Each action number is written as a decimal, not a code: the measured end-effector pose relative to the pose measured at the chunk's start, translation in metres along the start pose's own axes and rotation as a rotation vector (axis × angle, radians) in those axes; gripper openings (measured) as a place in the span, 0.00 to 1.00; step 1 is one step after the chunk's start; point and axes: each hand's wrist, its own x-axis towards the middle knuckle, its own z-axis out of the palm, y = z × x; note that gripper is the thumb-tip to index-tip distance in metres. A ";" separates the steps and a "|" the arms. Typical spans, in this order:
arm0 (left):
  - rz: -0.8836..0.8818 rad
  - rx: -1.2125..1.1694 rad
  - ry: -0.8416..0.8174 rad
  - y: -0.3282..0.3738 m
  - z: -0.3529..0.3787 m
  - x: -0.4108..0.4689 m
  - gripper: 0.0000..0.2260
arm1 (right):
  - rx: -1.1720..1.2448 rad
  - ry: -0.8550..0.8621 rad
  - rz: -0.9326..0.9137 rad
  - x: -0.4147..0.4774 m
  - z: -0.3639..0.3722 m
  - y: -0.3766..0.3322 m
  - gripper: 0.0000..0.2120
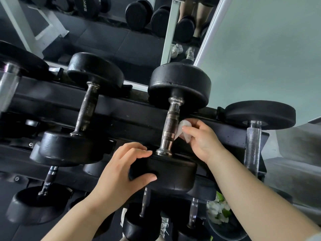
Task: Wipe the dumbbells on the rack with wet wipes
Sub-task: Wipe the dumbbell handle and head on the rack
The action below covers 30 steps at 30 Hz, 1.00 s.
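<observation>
leftmost dumbbell [10, 80] blurred, cut off at edge

On my feed, the left hand [121, 167] and right hand [203, 141] show short, plain nails above bare forearms. A pale grey sleeve [315, 238] edges the right arm at the frame's corner. Below, I make out white lace-up sneakers [164, 225].

A mirror [104, 37] spans 11 to 12 o'clock. Reflected in it are a lettered weight plate [85, 6] at 11 and a pair of white trainers [177, 50] at 12. A pale green wall [269, 49] fills 2 o'clock. A green-and-white packet [218, 211] sits at 5, and a laced white shoe [164, 226] at 6.
</observation>
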 end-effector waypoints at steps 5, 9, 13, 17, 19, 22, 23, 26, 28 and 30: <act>-0.008 0.001 -0.005 -0.001 0.000 0.001 0.19 | 0.239 0.102 -0.041 0.006 -0.008 -0.006 0.10; -0.010 -0.003 -0.002 0.000 0.000 0.000 0.18 | 0.156 0.079 -0.026 0.010 0.004 -0.007 0.08; -0.009 -0.007 0.006 0.001 0.000 0.000 0.19 | -0.043 0.027 -0.031 0.004 0.009 -0.002 0.08; 0.004 -0.007 0.007 0.001 -0.001 0.001 0.22 | -0.423 -0.123 -0.066 -0.020 0.004 0.009 0.12; 0.004 -0.016 0.005 0.001 -0.001 0.001 0.22 | -0.498 -0.127 -0.090 -0.023 0.003 0.008 0.11; -0.004 -0.013 0.006 0.000 0.000 0.001 0.19 | -0.294 0.039 -0.145 -0.005 0.005 -0.004 0.09; -0.006 -0.008 0.006 0.000 0.000 0.001 0.19 | -0.227 0.092 -0.143 0.001 0.007 -0.006 0.09; -0.006 0.003 0.012 0.000 0.000 0.000 0.19 | -0.215 0.075 -0.118 0.001 0.008 -0.001 0.07; -0.012 -0.005 0.019 0.000 0.000 0.000 0.19 | -0.350 -0.078 -0.119 -0.016 0.003 0.005 0.08; -0.009 -0.013 0.024 0.000 0.001 0.001 0.19 | -0.619 -0.201 -0.222 -0.029 -0.002 0.007 0.08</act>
